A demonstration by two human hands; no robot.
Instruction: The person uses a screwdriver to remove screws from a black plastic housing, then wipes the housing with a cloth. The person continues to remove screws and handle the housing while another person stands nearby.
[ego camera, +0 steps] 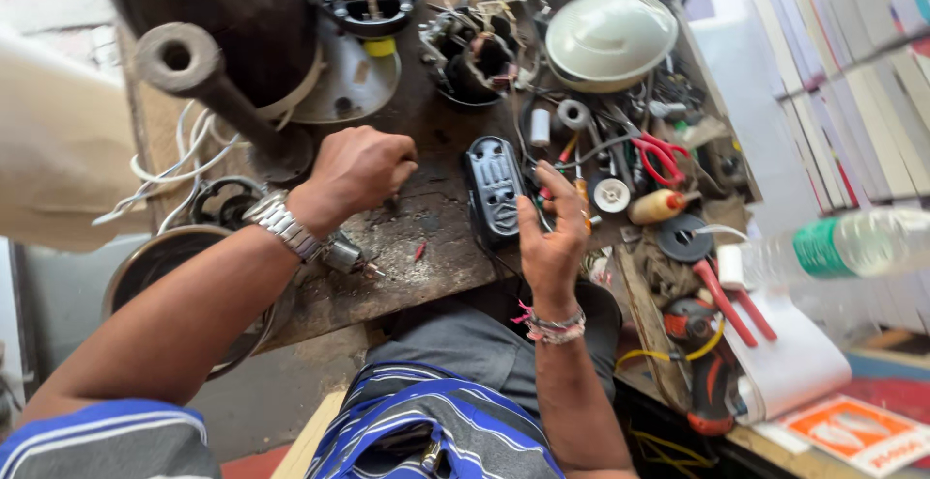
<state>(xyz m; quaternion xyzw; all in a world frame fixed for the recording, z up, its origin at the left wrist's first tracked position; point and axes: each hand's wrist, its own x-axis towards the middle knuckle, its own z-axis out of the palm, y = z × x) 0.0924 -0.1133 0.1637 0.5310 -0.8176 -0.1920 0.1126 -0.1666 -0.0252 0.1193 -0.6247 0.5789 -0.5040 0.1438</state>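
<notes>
My right hand (553, 244) grips the lower right edge of a black slotted plastic housing (492, 188) that lies on the dark wooden workbench (426, 247). My left hand (356, 171), with a metal watch on its wrist, is closed in a fist just left of the housing, knuckles down near the bench; I cannot tell whether anything is inside it. A small red piece (418, 249) lies on the bench between the two hands.
A motor winding (473, 53), a white dome cover (608, 35), red-handled scissors (661, 156), spools and screwdrivers crowd the bench's far right. A large dark motor with a shaft (208, 72) stands at left. A clear bottle (843, 247), red pliers (728, 300) and a drill (705, 363) lie at right.
</notes>
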